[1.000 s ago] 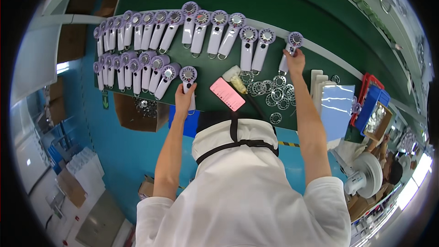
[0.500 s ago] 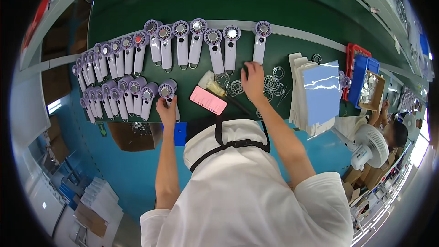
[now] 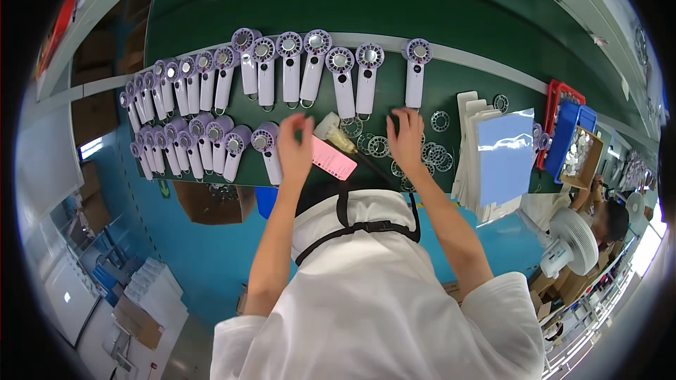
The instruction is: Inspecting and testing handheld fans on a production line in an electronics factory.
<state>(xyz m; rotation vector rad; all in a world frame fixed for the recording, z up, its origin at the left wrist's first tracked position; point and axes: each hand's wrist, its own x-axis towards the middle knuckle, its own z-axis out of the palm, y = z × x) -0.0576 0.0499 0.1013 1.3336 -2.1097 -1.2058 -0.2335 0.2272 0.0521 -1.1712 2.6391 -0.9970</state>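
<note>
Table (image 3: 253, 115): green, spread across the upper part of the view; best worked with handles kept inside the near edge.
Upper row (image 3: 291, 77): purple handheld fans at the far side, round heads away, handles toward the wearer, silver discs showing; best kept slightly parted, to spare neighbours a knock.
Lower row (image 3: 207, 155): more such fans along the near edge, at the left, crowded toward the far-left end.
Sheets (image 3: 468, 130): pale stack at the right, a blue sheet (image 3: 505, 158) on top; best left clear of the right elbow.
Lone fan (image 3: 415, 83): apart from the upper row, at its right; best lifted by the handle, away from the open head.
Left hand (image 3: 296, 146): fingers parted and slightly curled, blurred, apparently empty; between the lower row's last fan and the phone, contact impossible to tell.
Right hand (image 3: 406, 142): fingers spread, nothing visible in the grasp; just below the lone fan, among the rings.
Phone (image 3: 333, 160): pink screen up, partly behind the left hand; best skirted when reaching across.
Rings (image 3: 438, 157): silvery, loose, some overlapping, around the right hand; best taken singly, by the rim.
</note>
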